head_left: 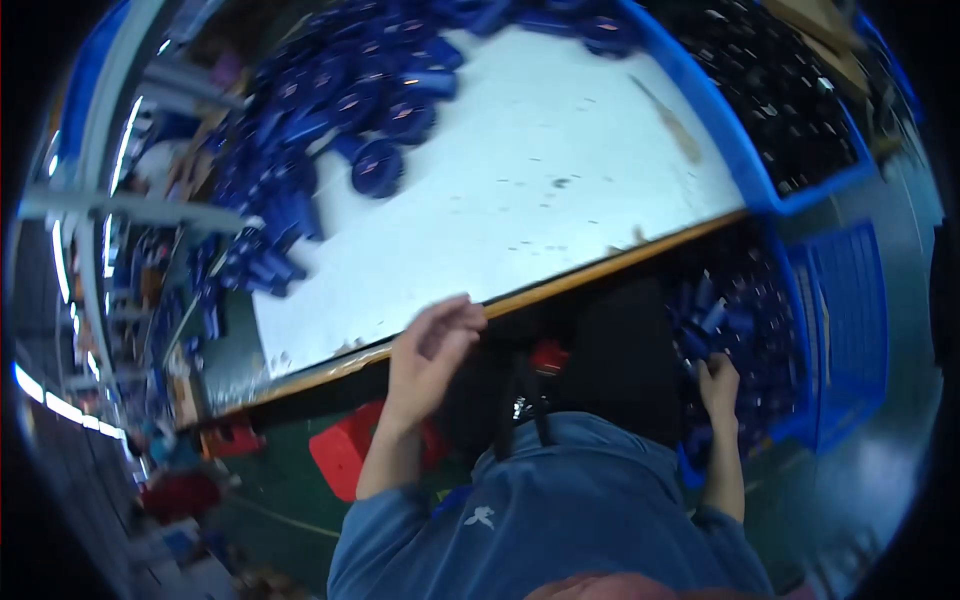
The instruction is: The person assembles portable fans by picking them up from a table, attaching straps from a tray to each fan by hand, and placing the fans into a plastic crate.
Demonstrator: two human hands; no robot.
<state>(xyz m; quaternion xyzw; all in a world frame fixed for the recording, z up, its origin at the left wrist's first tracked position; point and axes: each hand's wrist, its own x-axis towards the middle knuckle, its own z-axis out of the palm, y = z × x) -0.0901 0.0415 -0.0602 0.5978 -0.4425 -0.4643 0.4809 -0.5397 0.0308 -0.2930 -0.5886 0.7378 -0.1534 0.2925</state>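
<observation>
My left hand [430,360] hangs at the near edge of the white-topped table [430,240], fingers loosely curved, thumb apart, nothing held. Low on the right, my right hand [718,385] reaches into a blue crate [797,330] of dark blue plastic parts [755,315]. Its fingers are closed at the parts; blur and shadow hide what they grip. Across the table's far left lies a heap of glossy blue plastic parts [350,105] with round heads and tube-like bodies. One part [377,168] sits at the heap's near edge.
A second blue crate [745,170] holding many small black parts [770,90] adjoins the table's right end. Under the near edge stands a red stool [345,450]. Grey metal posts [95,205] rise at the left. A knife-like tool [670,120] lies on the tabletop.
</observation>
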